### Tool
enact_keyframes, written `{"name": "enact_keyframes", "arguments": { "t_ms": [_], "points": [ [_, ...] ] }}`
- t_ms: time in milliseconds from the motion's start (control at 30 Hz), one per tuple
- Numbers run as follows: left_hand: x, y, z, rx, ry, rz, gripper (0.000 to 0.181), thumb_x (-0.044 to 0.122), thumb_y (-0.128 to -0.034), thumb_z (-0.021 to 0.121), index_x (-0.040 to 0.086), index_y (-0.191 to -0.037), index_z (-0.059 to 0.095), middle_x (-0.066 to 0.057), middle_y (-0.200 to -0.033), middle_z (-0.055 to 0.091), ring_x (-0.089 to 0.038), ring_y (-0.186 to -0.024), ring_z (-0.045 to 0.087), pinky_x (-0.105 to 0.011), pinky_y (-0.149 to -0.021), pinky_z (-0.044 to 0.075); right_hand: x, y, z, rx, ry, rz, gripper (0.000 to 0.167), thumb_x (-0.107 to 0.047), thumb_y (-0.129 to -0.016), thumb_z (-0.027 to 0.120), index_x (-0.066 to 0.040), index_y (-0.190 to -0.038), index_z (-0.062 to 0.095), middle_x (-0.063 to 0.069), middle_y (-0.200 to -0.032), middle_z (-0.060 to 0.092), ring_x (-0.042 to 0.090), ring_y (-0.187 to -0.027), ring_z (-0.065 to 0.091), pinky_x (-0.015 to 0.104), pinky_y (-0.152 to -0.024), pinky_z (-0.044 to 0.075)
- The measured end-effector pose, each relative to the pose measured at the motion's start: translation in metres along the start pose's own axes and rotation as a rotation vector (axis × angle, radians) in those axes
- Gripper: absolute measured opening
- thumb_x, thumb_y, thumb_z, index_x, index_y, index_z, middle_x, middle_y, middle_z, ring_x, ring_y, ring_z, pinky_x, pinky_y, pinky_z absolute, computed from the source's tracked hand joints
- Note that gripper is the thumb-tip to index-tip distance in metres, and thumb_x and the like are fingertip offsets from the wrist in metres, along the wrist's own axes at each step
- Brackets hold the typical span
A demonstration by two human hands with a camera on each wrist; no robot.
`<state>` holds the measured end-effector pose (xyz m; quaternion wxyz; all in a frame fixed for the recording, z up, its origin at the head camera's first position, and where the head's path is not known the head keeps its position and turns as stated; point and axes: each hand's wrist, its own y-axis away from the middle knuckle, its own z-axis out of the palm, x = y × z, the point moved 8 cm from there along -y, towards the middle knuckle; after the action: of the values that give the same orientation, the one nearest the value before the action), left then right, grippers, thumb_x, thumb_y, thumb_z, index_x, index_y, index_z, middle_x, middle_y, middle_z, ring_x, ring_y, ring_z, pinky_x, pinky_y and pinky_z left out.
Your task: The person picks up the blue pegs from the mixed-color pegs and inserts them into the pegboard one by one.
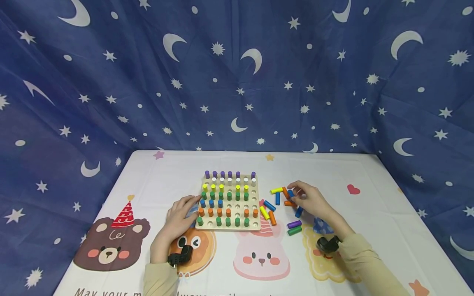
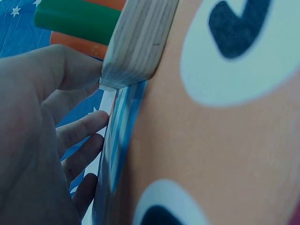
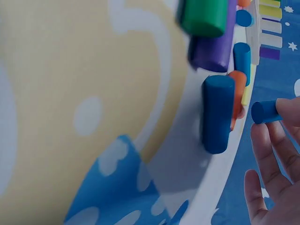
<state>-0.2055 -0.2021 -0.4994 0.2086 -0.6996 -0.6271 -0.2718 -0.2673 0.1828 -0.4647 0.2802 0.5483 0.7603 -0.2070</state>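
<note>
From here, board = bare wood, matt, w/ ply-like layers along its edge. Loose pegs at its 3 o'clock: smooth, low sheen, painted wood or plastic, can't tell. Table cover: smooth, matt. Curtain, 12 o'clock: matt cloth, lightly creased. Wrist cams, 4 & 7 o'clock: plastic-looking. Sleeves: matt cloth.

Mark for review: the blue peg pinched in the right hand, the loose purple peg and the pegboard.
Pinched blue peg [image 3: 266, 111], right wrist view: its exposed side.
Loose purple peg [image 1: 294, 224], head view: middle of its side.
Pegboard [image 1: 228, 229], head view: near edge.
</note>
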Motion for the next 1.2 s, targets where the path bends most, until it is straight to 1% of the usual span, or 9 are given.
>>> {"name": "enact_keyframes", "arguments": {
  "t_ms": [200, 400, 567, 700, 800, 967, 1133, 1200],
  "points": [
    [0.001, 0.0, 0.0, 0.003, 0.002, 0.006, 0.053, 0.021, -0.0942, 0.052, 0.022, -0.147, 0.041, -0.01, -0.15, 0.037, -0.036, -0.137, 0.028, -0.062, -0.107, 0.021, -0.012, 0.001, 0.0, 0.01, -0.018, -0.05, 0.031, -0.004, -0.086, 0.064, -0.008, -0.117, 0.061, 0.009, -0.098, 0.065, 0.019, -0.088, 0.058, 0.023, -0.072, 0.05],
    [0.0, 0.0, 0.0, -0.001, 0.0, 0.002, 0.054, 0.021, -0.0942, 0.053, 0.023, -0.147, 0.041, -0.01, -0.15, 0.037, -0.035, -0.137, 0.028, -0.062, -0.107, 0.021, -0.026, 0.0, 0.003, 0.017, -0.042, -0.108, 0.03, 0.001, -0.085, 0.064, -0.007, -0.114, 0.062, 0.006, -0.1, 0.066, 0.018, -0.087, 0.058, 0.024, -0.072, 0.05],
    [-0.001, -0.001, 0.0, -0.003, 0.0, -0.002, 0.054, 0.021, -0.0941, 0.053, 0.023, -0.147, 0.041, -0.01, -0.15, 0.037, -0.035, -0.137, 0.028, -0.061, -0.107, 0.02, -0.036, -0.001, 0.005, 0.02, -0.052, -0.143, 0.029, 0.001, -0.084, 0.065, -0.007, -0.112, 0.061, 0.009, -0.099, 0.066, 0.018, -0.088, 0.059, 0.027, -0.073, 0.051],
    [-0.001, -0.001, 0.0, -0.003, -0.005, 0.001, 0.054, 0.021, -0.0941, 0.053, 0.022, -0.147, 0.041, -0.01, -0.15, 0.037, -0.036, -0.137, 0.028, -0.062, -0.107, 0.02, -0.045, -0.002, 0.007, 0.031, -0.056, -0.185, 0.028, 0.0, -0.084, 0.066, -0.006, -0.111, 0.061, 0.011, -0.097, 0.066, 0.017, -0.085, 0.06, 0.033, -0.072, 0.052],
    [-0.001, -0.001, 0.001, -0.002, -0.006, 0.003, 0.054, 0.021, -0.0943, 0.053, 0.022, -0.147, 0.041, -0.011, -0.15, 0.037, -0.036, -0.137, 0.028, -0.062, -0.108, 0.02, -0.053, -0.003, 0.01, 0.035, -0.066, -0.211, 0.027, 0.0, -0.084, 0.066, -0.004, -0.11, 0.061, 0.009, -0.094, 0.066, 0.016, -0.08, 0.059, 0.037, -0.071, 0.052],
    [-0.001, -0.001, 0.001, -0.007, -0.008, -0.003, 0.054, 0.021, -0.0946, 0.052, 0.021, -0.147, 0.041, -0.011, -0.15, 0.036, -0.036, -0.138, 0.027, -0.062, -0.108, 0.02, -0.062, -0.005, 0.016, 0.021, -0.088, -0.205, 0.027, -0.001, -0.085, 0.066, -0.007, -0.11, 0.061, 0.005, -0.095, 0.066, 0.015, -0.082, 0.058, 0.032, -0.071, 0.051],
    [-0.001, -0.001, 0.001, -0.007, -0.01, -0.008, 0.053, 0.021, -0.0946, 0.052, 0.022, -0.147, 0.041, -0.01, -0.15, 0.036, -0.035, -0.137, 0.028, -0.062, -0.108, 0.021, -0.07, -0.009, 0.023, -0.006, -0.133, -0.196, 0.026, -0.002, -0.085, 0.066, -0.006, -0.109, 0.06, 0.004, -0.096, 0.065, 0.015, -0.084, 0.059, 0.04, -0.076, 0.051],
    [-0.001, -0.001, 0.001, -0.006, -0.009, -0.008, 0.053, 0.022, -0.0945, 0.052, 0.022, -0.147, 0.041, -0.01, -0.15, 0.036, -0.036, -0.138, 0.028, -0.062, -0.108, 0.021, -0.075, -0.011, 0.025, -0.012, -0.142, -0.199, 0.025, -0.002, -0.084, 0.066, -0.006, -0.108, 0.059, 0.005, -0.096, 0.065, 0.015, -0.083, 0.059, 0.04, -0.076, 0.051]
  ]
}}
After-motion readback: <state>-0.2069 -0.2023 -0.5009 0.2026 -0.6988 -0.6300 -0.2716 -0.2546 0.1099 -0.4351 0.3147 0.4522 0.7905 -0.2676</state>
